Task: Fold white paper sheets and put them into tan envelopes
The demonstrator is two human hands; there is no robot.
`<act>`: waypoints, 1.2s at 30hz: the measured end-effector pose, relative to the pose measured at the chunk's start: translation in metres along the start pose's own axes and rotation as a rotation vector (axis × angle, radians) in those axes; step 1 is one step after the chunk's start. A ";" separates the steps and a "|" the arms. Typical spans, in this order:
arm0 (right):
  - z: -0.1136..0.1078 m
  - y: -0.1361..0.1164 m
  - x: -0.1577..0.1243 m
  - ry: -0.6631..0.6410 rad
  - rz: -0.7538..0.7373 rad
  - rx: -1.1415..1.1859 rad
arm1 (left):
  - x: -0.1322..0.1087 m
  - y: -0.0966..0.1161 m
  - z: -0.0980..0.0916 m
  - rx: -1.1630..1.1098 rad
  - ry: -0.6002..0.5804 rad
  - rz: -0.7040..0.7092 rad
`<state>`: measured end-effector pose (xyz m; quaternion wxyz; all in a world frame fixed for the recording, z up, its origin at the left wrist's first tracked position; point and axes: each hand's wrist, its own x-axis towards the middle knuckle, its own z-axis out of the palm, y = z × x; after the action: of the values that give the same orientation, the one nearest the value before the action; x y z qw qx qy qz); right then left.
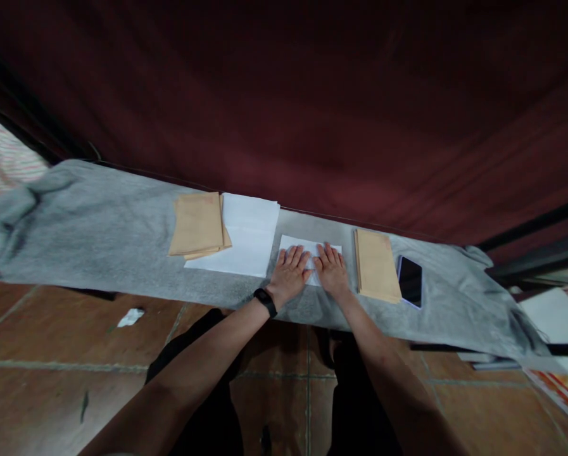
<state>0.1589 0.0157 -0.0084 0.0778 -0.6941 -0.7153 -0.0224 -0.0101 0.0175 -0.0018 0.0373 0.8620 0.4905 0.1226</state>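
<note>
A white sheet of paper (290, 241), smaller than the sheets beside it and apparently folded, lies flat in front of me. My left hand (289, 272) presses on its left part with the fingers stretched out; a black band is on that wrist. On the right part rests my right hand (331, 269), also flat with fingers extended. Both palms cover much of the paper. Just left is a stack of larger white paper (250, 234), partly overlapped by a pile of brown envelopes (198, 221). Another pile of brown envelopes (376, 266) sits right of my right hand.
A phone (410, 282) with a dark screen lies beside the right envelopes. Grey cloth (107, 228) covers the long narrow surface. A dark red curtain (312, 126) hangs directly behind. Crumpled white tissue (130, 317) is on the tiled floor (50, 329).
</note>
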 end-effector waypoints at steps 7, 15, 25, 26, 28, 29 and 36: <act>-0.002 0.011 -0.008 0.007 -0.003 -0.031 | -0.004 -0.005 0.000 0.005 -0.021 -0.038; 0.009 0.007 -0.023 0.152 0.099 -0.029 | -0.007 0.000 0.000 0.066 -0.038 -0.102; 0.004 -0.016 -0.013 0.066 -0.010 0.159 | 0.003 0.006 -0.010 0.095 0.030 -0.141; 0.004 -0.018 -0.013 0.057 -0.004 0.156 | 0.006 0.008 -0.010 0.084 0.045 -0.133; 0.004 -0.018 -0.013 0.039 -0.003 0.147 | 0.012 0.012 -0.007 0.051 0.054 -0.092; 0.004 -0.018 -0.014 0.030 -0.012 0.144 | 0.016 0.015 -0.005 0.035 0.047 -0.067; -0.002 -0.015 -0.012 0.003 -0.008 0.172 | 0.033 0.019 0.007 0.021 -0.045 -0.044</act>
<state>0.1444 0.0028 -0.0067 0.1384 -0.6819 -0.7172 0.0378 0.0235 0.0368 0.0008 0.0418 0.8539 0.5095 0.0971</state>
